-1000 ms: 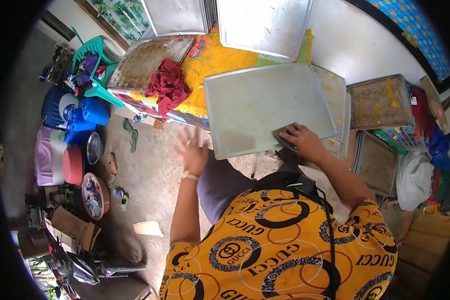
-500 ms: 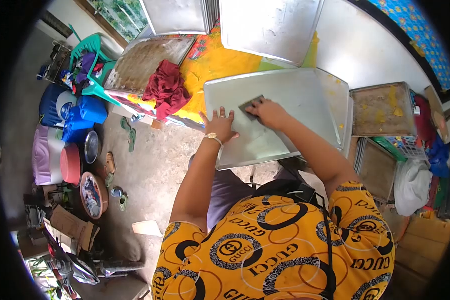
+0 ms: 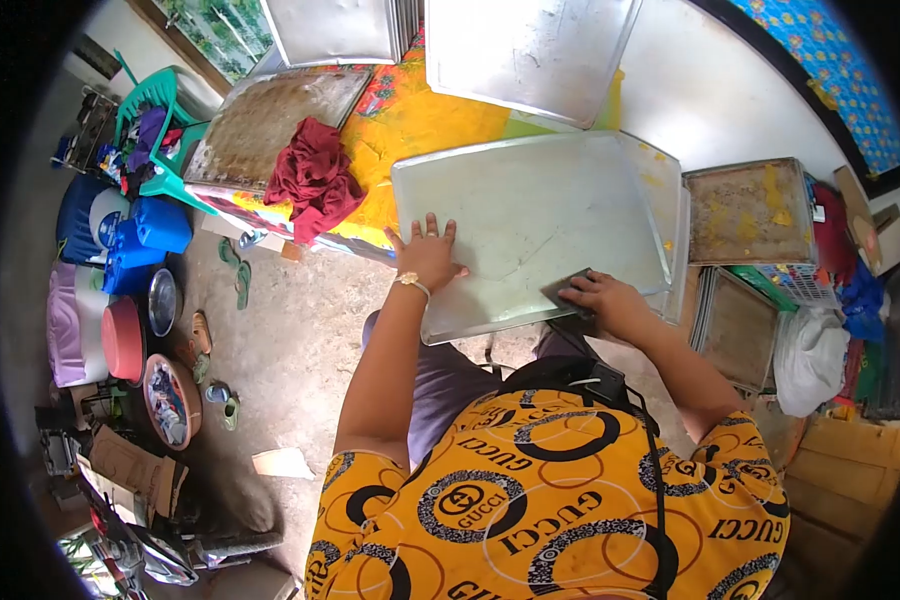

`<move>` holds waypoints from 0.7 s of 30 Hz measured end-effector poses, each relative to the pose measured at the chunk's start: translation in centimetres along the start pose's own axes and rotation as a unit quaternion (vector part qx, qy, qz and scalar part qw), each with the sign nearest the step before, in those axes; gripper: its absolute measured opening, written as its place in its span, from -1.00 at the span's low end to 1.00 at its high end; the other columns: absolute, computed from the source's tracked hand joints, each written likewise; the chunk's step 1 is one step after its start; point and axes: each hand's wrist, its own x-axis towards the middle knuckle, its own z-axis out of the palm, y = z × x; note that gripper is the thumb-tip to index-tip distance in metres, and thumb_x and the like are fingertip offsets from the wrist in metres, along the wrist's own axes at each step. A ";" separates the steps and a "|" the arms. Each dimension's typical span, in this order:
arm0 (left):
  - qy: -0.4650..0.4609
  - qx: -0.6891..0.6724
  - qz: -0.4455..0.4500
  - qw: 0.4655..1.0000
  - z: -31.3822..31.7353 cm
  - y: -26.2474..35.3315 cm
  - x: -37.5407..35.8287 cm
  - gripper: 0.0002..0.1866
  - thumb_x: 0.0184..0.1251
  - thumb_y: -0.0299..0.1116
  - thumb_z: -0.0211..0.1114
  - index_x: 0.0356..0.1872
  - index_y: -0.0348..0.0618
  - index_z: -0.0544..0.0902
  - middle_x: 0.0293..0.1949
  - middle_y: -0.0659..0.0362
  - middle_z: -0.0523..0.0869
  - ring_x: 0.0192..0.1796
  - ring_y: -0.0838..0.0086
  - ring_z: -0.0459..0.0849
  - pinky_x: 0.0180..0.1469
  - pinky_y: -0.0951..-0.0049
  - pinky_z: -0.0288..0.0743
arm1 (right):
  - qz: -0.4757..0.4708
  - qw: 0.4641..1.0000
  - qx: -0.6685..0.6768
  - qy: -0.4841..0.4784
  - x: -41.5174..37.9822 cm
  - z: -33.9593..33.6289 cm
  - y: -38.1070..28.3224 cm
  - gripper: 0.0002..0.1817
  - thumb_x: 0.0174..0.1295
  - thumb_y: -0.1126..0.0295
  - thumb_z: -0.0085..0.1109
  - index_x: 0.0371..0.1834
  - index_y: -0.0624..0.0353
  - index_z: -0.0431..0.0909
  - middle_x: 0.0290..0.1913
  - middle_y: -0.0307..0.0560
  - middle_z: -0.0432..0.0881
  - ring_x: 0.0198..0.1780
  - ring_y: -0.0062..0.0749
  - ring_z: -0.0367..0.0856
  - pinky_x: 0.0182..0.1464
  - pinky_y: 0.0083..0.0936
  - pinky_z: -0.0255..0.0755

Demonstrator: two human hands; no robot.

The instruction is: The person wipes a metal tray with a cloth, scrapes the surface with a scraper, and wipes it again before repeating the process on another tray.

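Note:
A shallow metal baking tray (image 3: 530,215) lies in front of me, its near edge close to my lap. My left hand (image 3: 427,258) rests on the tray's left side with fingers spread, holding nothing. Near the tray's front right edge, my right hand (image 3: 602,302) grips a flat, dark grey rectangular pad (image 3: 564,292) pressed to the metal. Another tray with yellow residue (image 3: 660,185) shows from under the right side of this one. A crumpled dark red cloth (image 3: 313,180) lies beyond my left hand on the yellow-covered table (image 3: 420,115).
A stained brown tray (image 3: 275,120) lies at the table's left end. Shiny trays (image 3: 530,55) stand upright at the back. More dirty trays (image 3: 745,215) are stacked at right. A green chair (image 3: 160,120), blue containers (image 3: 135,240) and basins (image 3: 125,338) stand at left.
My right hand has slid the pad from the tray's middle toward its near right edge. My left hand stays spread on the tray. The whole view has shifted slightly.

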 end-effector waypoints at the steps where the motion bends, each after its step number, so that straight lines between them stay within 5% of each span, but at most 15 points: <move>1: -0.003 -0.034 -0.006 0.999 -0.4 0.1 -0.3 -0.12 0.02 0.09 0.35 0.41 0.17 0.20 0.46 0.05 0.10 0.46 0.15 0.11 0.31 -0.46 -0.39 | 0.002 0.994 0.069 0.085 -0.4 -1.0 -0.3 -0.48 0.08 0.57 0.07 0.17 -0.06 0.47 0.14 -0.05 0.53 0.13 -0.03 0.51 0.15 -0.32 0.43; 4: 0.077 -0.164 -0.002 0.984 0.7 -1.5 -0.8 -0.18 0.06 0.03 0.33 0.38 0.13 0.23 0.44 0.05 0.16 0.46 0.26 0.14 0.37 -0.35 -0.34 | 0.084 0.967 0.181 0.160 0.2 -1.0 2.0 -0.50 0.10 0.49 0.04 0.18 -0.03 0.46 0.10 0.02 0.55 0.07 0.00 0.53 0.10 -0.31 0.43; 5: 0.217 -0.220 -0.025 0.951 2.7 -2.4 -0.4 -0.32 0.11 -0.03 0.31 0.27 -0.01 0.38 0.27 -0.01 0.43 0.33 0.25 0.38 0.35 -0.18 0.04 | 0.110 0.958 0.169 0.204 0.5 -2.0 1.6 -0.51 0.12 0.51 -0.04 0.17 -0.03 0.47 -0.05 0.10 0.61 -0.07 0.09 0.59 -0.01 -0.25 0.47; 8: 0.360 -0.289 -0.143 0.875 5.7 -5.4 -1.3 -0.54 0.23 -0.15 0.24 0.05 -0.25 0.54 -0.09 -0.06 0.68 -0.10 0.23 0.70 0.01 0.07 0.52 | 0.231 0.958 0.053 0.163 1.7 -3.6 3.6 -0.49 0.11 0.52 -0.07 0.19 -0.06 0.46 -0.18 0.18 0.63 -0.16 0.10 0.61 -0.08 -0.17 0.48; 11: 0.116 -0.560 -0.156 0.805 8.2 -7.5 -2.7 -0.63 0.34 -0.18 0.14 -0.20 -0.39 0.58 -0.39 -0.03 0.71 -0.48 0.37 0.70 -0.40 0.42 0.60 | 0.282 0.942 0.009 0.179 4.5 -4.7 7.1 -0.48 0.11 0.51 -0.08 0.20 -0.06 0.46 -0.26 0.24 0.63 -0.21 0.10 0.62 -0.11 -0.11 0.49; 14: 0.090 -0.691 -0.120 0.707 9.2 -6.0 -4.6 -0.65 0.36 -0.20 0.10 -0.29 -0.38 0.56 -0.50 0.06 0.67 -0.63 0.51 0.60 -0.55 0.56 0.54 | 0.315 0.927 -0.029 0.199 8.1 -6.2 10.2 -0.55 0.16 0.48 -0.10 0.15 0.03 0.49 -0.13 0.20 0.63 -0.09 0.04 0.62 -0.04 -0.14 0.49; 21: 0.085 -0.728 -0.113 0.670 9.8 -3.1 -7.8 -0.72 0.35 -0.35 0.10 -0.01 -0.28 0.43 -0.48 0.14 0.62 -0.61 0.54 0.60 -0.63 0.56 0.54 | 0.390 0.901 -0.022 0.191 15.2 -6.4 14.9 -0.68 0.29 0.37 -0.13 -0.01 0.18 0.56 -0.03 0.11 0.62 0.02 -0.03 0.61 0.00 -0.12 0.50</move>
